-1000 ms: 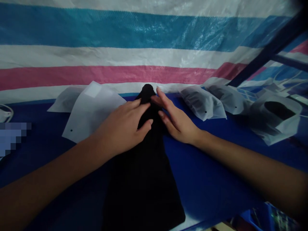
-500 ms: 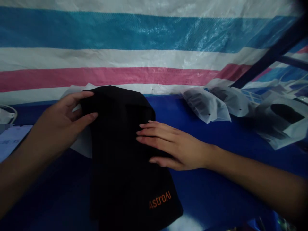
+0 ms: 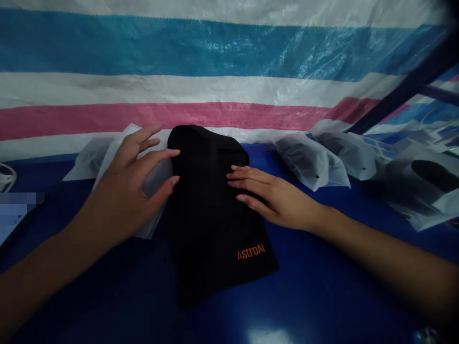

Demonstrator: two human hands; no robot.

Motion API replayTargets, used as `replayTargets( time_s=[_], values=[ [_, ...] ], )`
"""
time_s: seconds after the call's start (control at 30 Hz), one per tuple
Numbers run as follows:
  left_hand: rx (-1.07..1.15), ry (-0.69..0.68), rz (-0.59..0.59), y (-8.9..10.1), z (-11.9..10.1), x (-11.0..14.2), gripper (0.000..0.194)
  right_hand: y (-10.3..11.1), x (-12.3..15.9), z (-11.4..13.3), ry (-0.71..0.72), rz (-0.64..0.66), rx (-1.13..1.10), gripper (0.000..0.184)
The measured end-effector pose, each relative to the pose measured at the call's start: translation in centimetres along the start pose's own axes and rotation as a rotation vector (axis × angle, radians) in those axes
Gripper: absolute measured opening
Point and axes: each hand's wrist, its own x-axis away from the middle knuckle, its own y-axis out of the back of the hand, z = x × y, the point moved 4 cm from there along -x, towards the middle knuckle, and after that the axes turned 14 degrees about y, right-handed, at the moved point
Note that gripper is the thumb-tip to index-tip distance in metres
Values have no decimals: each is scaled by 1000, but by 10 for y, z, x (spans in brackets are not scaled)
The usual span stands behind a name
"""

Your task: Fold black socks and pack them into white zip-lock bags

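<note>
A black fabric piece (image 3: 211,224) with orange "AstroAI" lettering near its lower right corner lies on the blue table (image 3: 315,286). Its far end is folded or bunched up; whether it is a bag or a cover I cannot tell. My left hand (image 3: 139,177) is at its upper left edge, fingers apart, with thumb and index tips touching or very close to the cloth. On the upper right side rests my right hand (image 3: 276,193), its fingers stretched out over the fabric. A frosted plastic bag (image 3: 147,234) lies partly hidden behind my left hand.
Frosted bags with dark contents (image 3: 304,160) sit at the back right, and a larger one (image 3: 426,177) lies farther right. A striped tarp (image 3: 215,88) hangs behind the table. A dark blue bar (image 3: 398,91) slants at the right. Papers (image 3: 14,217) lie at the left edge.
The black fabric has shifted away from me and to the right in the view. Both hands have moved right with it, and the left fingers have spread, uncovering more of the frosted bag.
</note>
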Motion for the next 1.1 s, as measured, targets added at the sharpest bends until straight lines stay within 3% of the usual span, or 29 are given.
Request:
replayTargets(
  time_s=[0.1,0.27,0.4,0.5,0.8,1.1],
  values=[
    [5,-119,-2,-10,-23,-3,41,1,2,-3,-7,-7,-4,39],
    [20,-359,249,-39,-57,6,60,-4,4,-3,22,-9,26,51],
    [-3,-359,380,-58,-58,16,67,-5,6,-4,35,-19,37,51],
    [24,-354,351,-61,-54,22,48,-5,6,-5,28,-14,37,49],
    [114,-285,184,-47,-49,26,25,-6,6,-6,19,6,18,45],
    [60,-158,123,1,-24,64,15,4,5,-5,-87,-100,-14,23]
  ],
)
